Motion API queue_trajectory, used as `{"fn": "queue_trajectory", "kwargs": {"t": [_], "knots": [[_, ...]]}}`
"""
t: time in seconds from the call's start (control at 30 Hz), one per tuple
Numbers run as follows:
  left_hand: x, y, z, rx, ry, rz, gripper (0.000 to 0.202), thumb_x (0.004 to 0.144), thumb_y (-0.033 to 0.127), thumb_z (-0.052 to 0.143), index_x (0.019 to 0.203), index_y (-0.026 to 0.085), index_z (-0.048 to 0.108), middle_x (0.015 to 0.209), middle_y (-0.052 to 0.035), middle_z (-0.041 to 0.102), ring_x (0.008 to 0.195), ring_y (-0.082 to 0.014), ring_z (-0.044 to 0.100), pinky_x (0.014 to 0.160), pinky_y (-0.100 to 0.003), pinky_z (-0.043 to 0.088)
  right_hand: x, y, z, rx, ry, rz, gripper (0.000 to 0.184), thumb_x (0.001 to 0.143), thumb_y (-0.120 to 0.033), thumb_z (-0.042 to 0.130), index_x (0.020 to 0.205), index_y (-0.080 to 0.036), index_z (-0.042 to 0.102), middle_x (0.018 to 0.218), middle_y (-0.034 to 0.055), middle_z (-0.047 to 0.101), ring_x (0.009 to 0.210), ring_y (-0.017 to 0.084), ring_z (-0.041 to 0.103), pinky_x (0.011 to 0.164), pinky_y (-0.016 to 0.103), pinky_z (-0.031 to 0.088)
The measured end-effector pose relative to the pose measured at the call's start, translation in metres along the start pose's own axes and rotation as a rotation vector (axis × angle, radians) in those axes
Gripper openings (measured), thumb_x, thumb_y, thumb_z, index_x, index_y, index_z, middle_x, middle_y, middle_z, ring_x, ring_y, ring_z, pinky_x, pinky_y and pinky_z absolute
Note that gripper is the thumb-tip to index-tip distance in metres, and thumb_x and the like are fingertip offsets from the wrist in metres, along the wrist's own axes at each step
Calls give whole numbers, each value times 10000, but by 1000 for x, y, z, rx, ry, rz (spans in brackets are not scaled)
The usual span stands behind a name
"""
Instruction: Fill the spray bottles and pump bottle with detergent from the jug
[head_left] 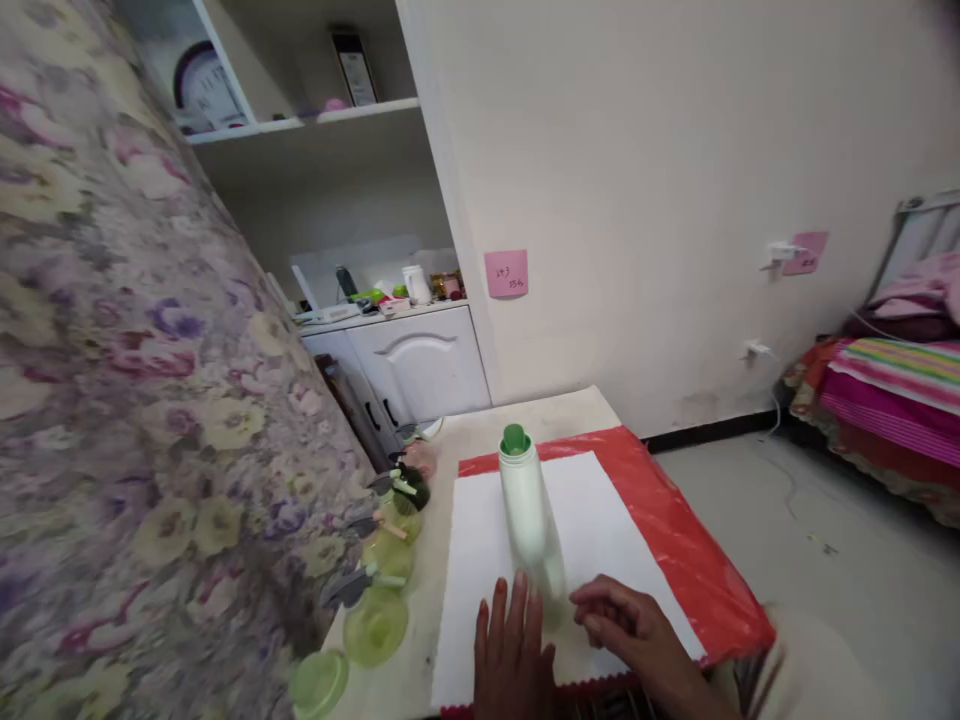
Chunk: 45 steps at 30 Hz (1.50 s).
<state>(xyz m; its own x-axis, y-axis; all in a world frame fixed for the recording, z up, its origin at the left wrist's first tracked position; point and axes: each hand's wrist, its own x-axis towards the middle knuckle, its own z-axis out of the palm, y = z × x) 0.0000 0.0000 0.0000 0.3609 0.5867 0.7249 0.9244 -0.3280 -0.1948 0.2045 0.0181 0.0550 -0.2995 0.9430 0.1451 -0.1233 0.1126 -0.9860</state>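
Note:
A tall pale green bottle (529, 510) with a darker green piece in its open mouth stands upright on white paper (480, 520). My left hand (514, 640) is open, its fingers stretched out in front of the bottle's lower part. Whether the fingertips touch the bottle I cannot tell. To the right of the base, my right hand (626, 620) has loosely curled fingers, with thumb and fingers apart. Nothing shows in either hand. A light green round cap or cup (319, 685) lies at the table's near left corner.
Yellow-green spray bottles (377, 628) line the table's left edge. Red plastic sheeting (667, 510) lies under the paper. A floral curtain (187, 400) hangs at left; a shelf cabinet (424, 355) stands behind. A bed (900, 380) is at far right.

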Motion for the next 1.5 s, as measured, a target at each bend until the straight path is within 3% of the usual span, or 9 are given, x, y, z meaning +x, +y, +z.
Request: {"fn": "queue_trajectory", "kwargs": {"t": [0.13, 0.43, 0.6, 0.8, 0.97, 1.13, 1.23, 1.37, 1.5], "knots": [[24, 9, -19, -29, 64, 111, 619, 838, 103, 481, 1430, 247, 374, 1445, -29, 498, 1443, -275, 217, 1157, -513, 208, 7, -33, 7, 139, -43, -16, 322, 741, -455, 722, 929, -195, 692, 711, -3, 621, 623, 122, 548, 605, 258, 460], [58, 2, -46, -98, 66, 315, 518, 828, 132, 509, 1321, 291, 532, 1399, -2, 552, 1450, -283, 187, 1176, -518, 119, 10, -50, -13, 248, -143, -28, 263, 685, -371, 791, 776, -177, 639, 617, -32, 627, 563, 99, 552, 564, 225, 430], [51, 0, -34, -129, 58, 325, 481, 874, 214, 517, 1342, 325, 498, 1440, 0, 504, 1435, -283, 236, 1172, -522, 160, 12, -53, -18, 215, -171, -17, 230, 683, -311, 799, 750, -167, 633, 594, -38, 617, 543, 78, 516, 528, 197, 381], [21, 16, -4, -217, 14, 159, 518, 883, 170, 540, 1344, 392, 464, 1429, -10, 513, 1404, -287, 312, 1112, -574, 299, 12, -38, -18, 159, -155, 44, 256, 655, -310, 813, 704, -167, 607, 545, -48, 606, 496, 76, 516, 499, 194, 374], [23, 38, -7, -860, -120, -170, 431, 944, 300, 438, 1373, 327, 471, 1521, -57, 374, 1380, -276, 367, 1090, -475, 377, 14, -34, -17, 214, -114, 42, 279, 659, -339, 806, 707, -162, 595, 540, -33, 639, 472, 92, 569, 490, 199, 407], [49, 60, -20, -1925, -142, -566, 431, 897, 446, 510, 1305, 318, 563, 1541, -7, 342, 1429, -320, 235, 1160, -491, 220, 10, -59, -18, 80, 2, -89, 184, 796, -344, 689, 781, -164, 652, 634, 3, 688, 591, 128, 631, 586, 234, 479], [59, 64, -26, -2366, -253, -763, 404, 875, 443, 549, 1259, 329, 604, 1520, 1, 384, 1440, -321, 190, 1171, -530, 125, 6, -78, -23, -148, 30, -206, 170, 861, -317, 607, 831, -172, 691, 748, 31, 697, 693, 151, 646, 641, 251, 493], [67, 62, -30, -2559, -381, -890, 366, 901, 423, 505, 1226, 314, 635, 1469, -18, 465, 1453, -287, 149, 1175, -532, 13, 4, -96, -29, -383, 31, -259, 162, 876, -263, 568, 851, -163, 693, 743, 39, 694, 677, 148, 641, 623, 242, 490], [74, 63, -32, -2540, -339, -878, 358, 863, 382, 576, 1193, 275, 665, 1433, -42, 510, 1457, -285, 124, 1176, -507, -16, 3, -102, -27, -505, 52, -262, 149, 879, -203, 538, 871, -173, 684, 751, 30, 702, 675, 139, 645, 628, 232, 492]]}}
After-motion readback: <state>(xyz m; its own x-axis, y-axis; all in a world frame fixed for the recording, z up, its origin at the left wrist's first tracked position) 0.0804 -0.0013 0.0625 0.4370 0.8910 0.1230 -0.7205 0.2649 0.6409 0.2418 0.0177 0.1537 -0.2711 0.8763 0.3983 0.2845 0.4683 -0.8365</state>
